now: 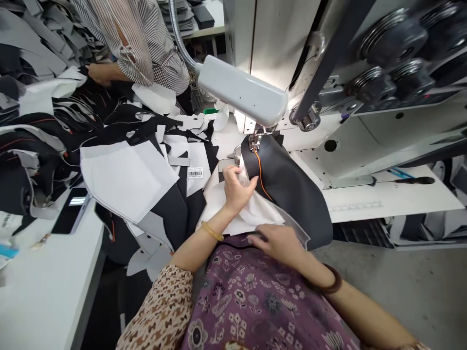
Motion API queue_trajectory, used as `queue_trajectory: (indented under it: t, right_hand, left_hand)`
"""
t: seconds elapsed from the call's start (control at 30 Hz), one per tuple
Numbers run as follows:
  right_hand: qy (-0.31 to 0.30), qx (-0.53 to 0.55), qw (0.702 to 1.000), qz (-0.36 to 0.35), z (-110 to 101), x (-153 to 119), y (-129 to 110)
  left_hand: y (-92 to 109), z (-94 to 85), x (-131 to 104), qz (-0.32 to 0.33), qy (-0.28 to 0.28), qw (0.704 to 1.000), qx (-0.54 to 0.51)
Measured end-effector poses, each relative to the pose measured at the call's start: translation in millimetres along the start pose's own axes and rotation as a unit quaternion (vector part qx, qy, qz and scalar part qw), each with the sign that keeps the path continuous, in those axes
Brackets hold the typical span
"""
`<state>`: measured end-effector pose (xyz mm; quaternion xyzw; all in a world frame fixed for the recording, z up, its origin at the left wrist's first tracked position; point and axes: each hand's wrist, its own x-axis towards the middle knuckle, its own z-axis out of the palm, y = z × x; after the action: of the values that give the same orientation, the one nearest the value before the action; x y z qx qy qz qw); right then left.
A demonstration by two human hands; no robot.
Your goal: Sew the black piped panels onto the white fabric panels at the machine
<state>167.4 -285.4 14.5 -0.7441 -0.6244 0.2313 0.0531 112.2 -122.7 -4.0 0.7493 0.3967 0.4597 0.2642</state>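
My left hand (238,190) has its thumb and bent fingers closed on the edge of a white lining (253,214), just in front of the sewing machine's presser foot (255,141). A black panel (295,194) lies under the foot. An orange line of thread or piping (261,175) runs along it from the needle area. My right hand (280,242) is at the lower edge of the white lining, above my lap. Its visible fingers are slightly apart with nothing seen between them; the others are hidden.
A grey lamp (242,92) hangs over the needle. White and black cut pieces (127,175) spread across the left side, near a phone (71,210) on a white table (44,277). A co-worker in a striped shirt (146,43) handles pieces at the upper left. Thread-tension dials (394,39) jut out upper right.
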Motion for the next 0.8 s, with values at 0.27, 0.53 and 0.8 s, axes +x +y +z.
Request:
queue_trajectory:
  t: [0.27, 0.53, 0.8]
  right_hand:
    - [0.244, 0.204, 0.910, 0.267, 24, -21, 159]
    - [0.127, 0.289, 0.888, 0.335, 44, -45, 172]
    - [0.033, 0.484, 0.779, 0.398, 49, -82, 143]
  left_hand:
    - [2, 2.6, -14, -0.259, -0.088, 0.959, -0.073]
    - [7, 1.4, -12, -0.153, -0.166, 0.974, -0.002]
    - [12, -10.6, -14, -0.294, -0.358, 0.795, -0.393]
